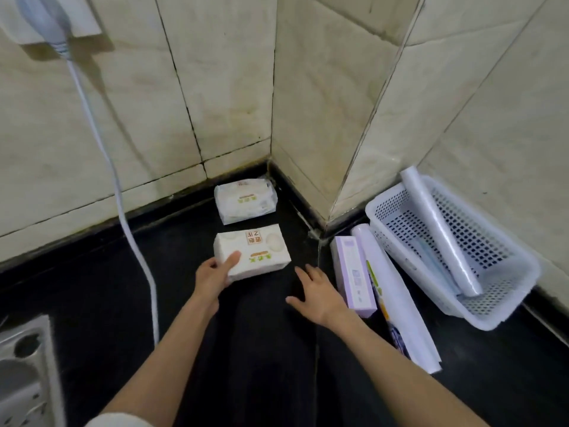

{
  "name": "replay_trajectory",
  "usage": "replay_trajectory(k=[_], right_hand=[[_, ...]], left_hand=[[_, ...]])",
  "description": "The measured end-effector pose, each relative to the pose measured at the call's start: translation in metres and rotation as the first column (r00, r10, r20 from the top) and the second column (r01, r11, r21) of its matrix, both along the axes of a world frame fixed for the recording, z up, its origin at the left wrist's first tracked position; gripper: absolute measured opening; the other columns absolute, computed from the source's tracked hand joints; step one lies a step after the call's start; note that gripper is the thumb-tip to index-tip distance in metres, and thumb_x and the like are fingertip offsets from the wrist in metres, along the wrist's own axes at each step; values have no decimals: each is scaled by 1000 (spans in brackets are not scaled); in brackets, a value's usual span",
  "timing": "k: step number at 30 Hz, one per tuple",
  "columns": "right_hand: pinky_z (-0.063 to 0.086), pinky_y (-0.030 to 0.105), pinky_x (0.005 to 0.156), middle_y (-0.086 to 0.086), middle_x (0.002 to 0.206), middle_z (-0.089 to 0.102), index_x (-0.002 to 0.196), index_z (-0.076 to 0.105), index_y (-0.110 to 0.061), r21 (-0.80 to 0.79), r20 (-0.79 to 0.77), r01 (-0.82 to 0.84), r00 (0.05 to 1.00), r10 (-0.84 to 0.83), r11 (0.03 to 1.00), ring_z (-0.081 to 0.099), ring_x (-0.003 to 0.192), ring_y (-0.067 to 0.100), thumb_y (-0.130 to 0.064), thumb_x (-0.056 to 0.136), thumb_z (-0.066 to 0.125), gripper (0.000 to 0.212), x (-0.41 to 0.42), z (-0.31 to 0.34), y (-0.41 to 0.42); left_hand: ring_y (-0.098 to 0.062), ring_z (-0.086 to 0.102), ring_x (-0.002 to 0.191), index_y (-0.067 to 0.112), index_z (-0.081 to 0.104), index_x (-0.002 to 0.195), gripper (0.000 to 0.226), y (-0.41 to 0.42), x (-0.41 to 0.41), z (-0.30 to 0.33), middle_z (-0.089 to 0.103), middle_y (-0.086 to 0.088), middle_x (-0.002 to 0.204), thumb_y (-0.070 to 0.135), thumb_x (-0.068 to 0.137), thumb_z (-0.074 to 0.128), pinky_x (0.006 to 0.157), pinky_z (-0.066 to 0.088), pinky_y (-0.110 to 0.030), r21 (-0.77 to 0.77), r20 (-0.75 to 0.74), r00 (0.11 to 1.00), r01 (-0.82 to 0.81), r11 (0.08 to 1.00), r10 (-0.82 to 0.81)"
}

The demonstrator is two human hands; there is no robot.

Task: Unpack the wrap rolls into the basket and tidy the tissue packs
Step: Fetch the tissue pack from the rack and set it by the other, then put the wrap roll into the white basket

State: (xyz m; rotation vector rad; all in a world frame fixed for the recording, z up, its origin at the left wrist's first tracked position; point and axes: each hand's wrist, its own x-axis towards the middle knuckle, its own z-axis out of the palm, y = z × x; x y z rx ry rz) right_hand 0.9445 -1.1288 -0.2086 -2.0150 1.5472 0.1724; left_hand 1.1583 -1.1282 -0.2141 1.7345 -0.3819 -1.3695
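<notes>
A white tissue pack (253, 254) lies on the black counter (123, 288), and my left hand (215, 272) grips its near left corner, thumb on top. A second tissue pack (244, 199) sits behind it in the wall corner. My right hand (317, 292) hovers open just right of the near pack, touching nothing. A white mesh basket (480, 306) at the right holds a clear wrap roll (437, 229) leaning across it. Left of the basket lie a purple wrap box (354, 272) and a white wrap roll in its printed wrapper (391, 288).
A white cable (123, 211) hangs from a wall plug (52, 23) down over the counter at the left. A metal sink edge (24, 365) shows at the lower left. Tiled walls (308, 103) close in behind, with a protruding corner between packs and basket.
</notes>
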Motion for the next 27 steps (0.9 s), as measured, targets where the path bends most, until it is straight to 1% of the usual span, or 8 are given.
replay_trajectory(k=[3,6,9,12,15,20,22,27], right_hand=[[2,44,118,8,158,-11,147,-2,-25,22,-131,-98,986,100,995,-12,144,29,-50,81,60,94,14,-22,-27],[-2,49,117,5,156,-21,146,-7,-30,74,-193,-170,964,182,983,-20,142,28,-55,74,65,104,12,-40,-36],[-2,48,116,2,156,-22,146,-7,-33,80,-167,-162,970,174,983,-21,142,26,-58,71,65,106,10,-50,-39],[-2,48,116,1,156,-23,145,-8,-34,84,-180,-167,967,180,982,-22,142,25,-59,71,65,107,10,-52,-42],[-2,48,117,2,156,-22,145,-8,-33,106,-197,-168,963,186,980,-21,142,26,-59,72,64,106,10,-49,-40],[0,42,118,7,158,-8,147,0,-25,45,-184,-128,974,134,991,-9,145,26,-48,87,51,82,13,-30,-25],[1,40,118,9,158,0,148,5,-23,-33,-93,-83,992,80,996,-4,145,26,-42,91,48,74,9,-18,-10],[10,34,118,9,155,20,145,21,-16,-258,56,34,998,-20,966,15,143,23,-33,93,45,60,-35,14,28]], left_hand=[[-19,63,95,8,57,115,42,-33,5,-8,64,-12,117,27,79,70,87,49,-35,-19,-88,996,-26,999,25],[-23,63,100,3,56,119,45,-59,3,-12,63,-15,120,26,81,68,87,49,-34,-21,-113,989,-96,995,93],[-26,59,107,2,51,123,54,-80,2,-16,60,-15,124,36,83,65,91,48,-34,35,77,992,-101,994,98],[-26,56,108,3,51,123,58,-87,3,-19,58,-15,125,45,84,59,83,43,-31,108,308,951,-11,994,-23],[-29,57,107,3,53,121,53,-80,4,-21,59,-17,123,44,87,54,82,43,-33,131,422,891,122,984,-167],[-34,51,118,2,45,130,47,-61,5,-5,51,-20,132,32,93,47,92,43,-39,174,559,753,304,937,-348],[-33,49,119,5,43,133,45,-46,-3,3,48,-20,134,25,93,48,99,43,-43,134,595,733,316,939,-331],[-30,39,127,8,36,136,48,3,-50,17,36,-18,140,14,91,51,106,35,-39,-50,704,681,329,943,-200]])
